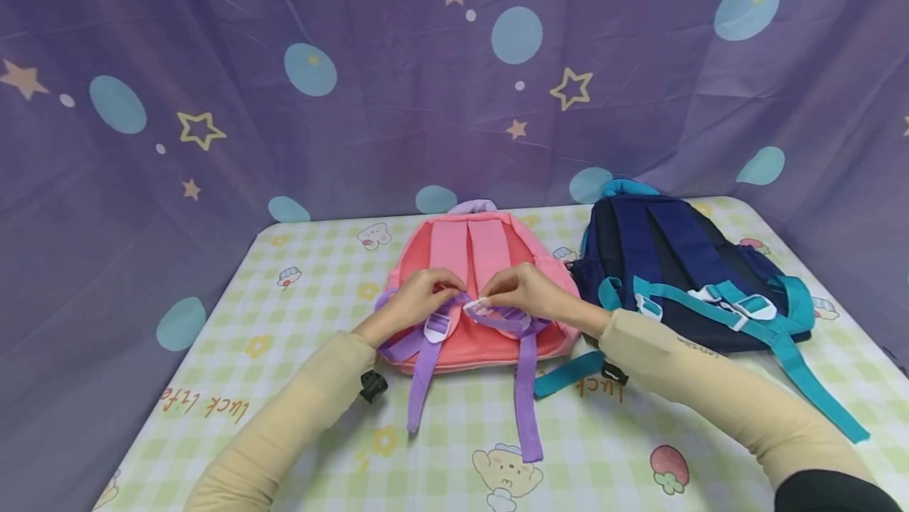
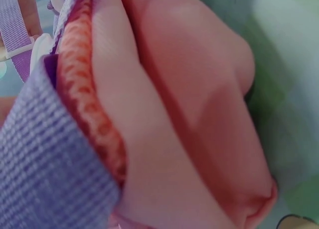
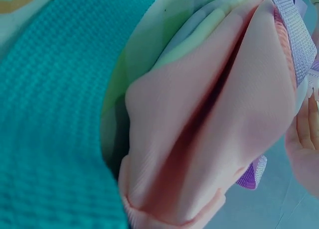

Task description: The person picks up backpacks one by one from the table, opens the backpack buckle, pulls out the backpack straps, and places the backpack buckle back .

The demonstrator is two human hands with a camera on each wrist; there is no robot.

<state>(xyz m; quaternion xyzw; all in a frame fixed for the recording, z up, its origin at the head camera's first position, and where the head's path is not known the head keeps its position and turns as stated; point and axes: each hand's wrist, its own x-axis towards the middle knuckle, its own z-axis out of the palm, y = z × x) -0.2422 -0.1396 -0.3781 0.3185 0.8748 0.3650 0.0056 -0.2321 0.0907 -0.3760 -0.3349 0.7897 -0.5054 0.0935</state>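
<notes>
A pink child's backpack (image 1: pixel 450 242) lies on the table with its shoulder straps facing up. Over its lower middle, my left hand (image 1: pixel 419 297) pinches a thin purple strap between thumb and fingers. My right hand (image 1: pixel 529 291) holds a white buckle (image 1: pixel 477 307) close beside the left fingertips. Purple webbing (image 1: pixel 507 323) loops from that buckle under the right hand. A white strap adjuster (image 1: pixel 437 328) sits below the left hand, and two loose purple strap ends (image 1: pixel 528 409) hang toward the front. The pink side of the backpack (image 2: pixel 184 69) fills much of the left wrist view.
A navy backpack (image 1: pixel 611 236) with teal straps and white buckles lies to the right, partly behind my right forearm. One teal strap end (image 1: pixel 568 374) reaches toward the pink backpack. Beneath both is a checked tablecloth (image 1: pixel 284 362); a purple curtain (image 1: pixel 398 102) hangs behind.
</notes>
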